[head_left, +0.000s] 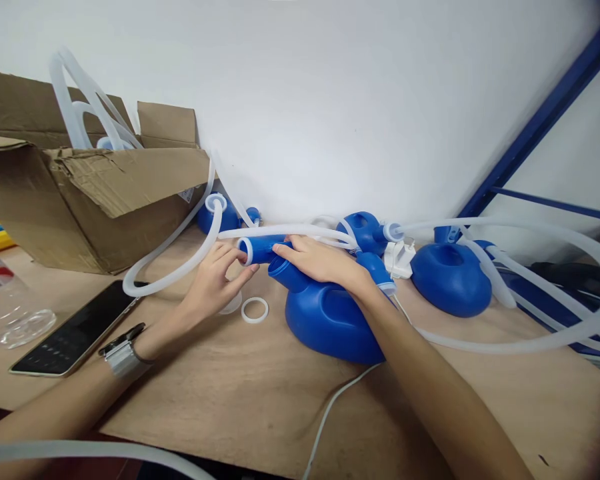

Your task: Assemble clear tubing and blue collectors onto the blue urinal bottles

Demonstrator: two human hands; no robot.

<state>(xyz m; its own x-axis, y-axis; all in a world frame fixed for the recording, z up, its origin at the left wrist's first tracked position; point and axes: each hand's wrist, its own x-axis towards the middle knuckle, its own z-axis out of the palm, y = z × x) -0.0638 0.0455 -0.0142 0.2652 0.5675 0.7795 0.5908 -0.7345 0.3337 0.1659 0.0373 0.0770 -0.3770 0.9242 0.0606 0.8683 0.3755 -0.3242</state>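
My left hand (220,277) has its fingertips at the white-rimmed open end of a blue tube (263,249). My right hand (320,259) is wrapped over the other end of that tube, just above the neck of a blue bottle (330,320). The bottle lies on the table under my right wrist, its open mouth pointing left. Below my left fingers, a white ring (255,311) lies flat on the wood, beside a translucent disc (231,304) partly hidden by the hand.
An open cardboard box (105,200) with clear hoses stands at the left, near a phone (75,330) and a plastic bottle (15,307). More blue bottles (450,280), long hoses and a white adapter (399,259) sit along the back and right.
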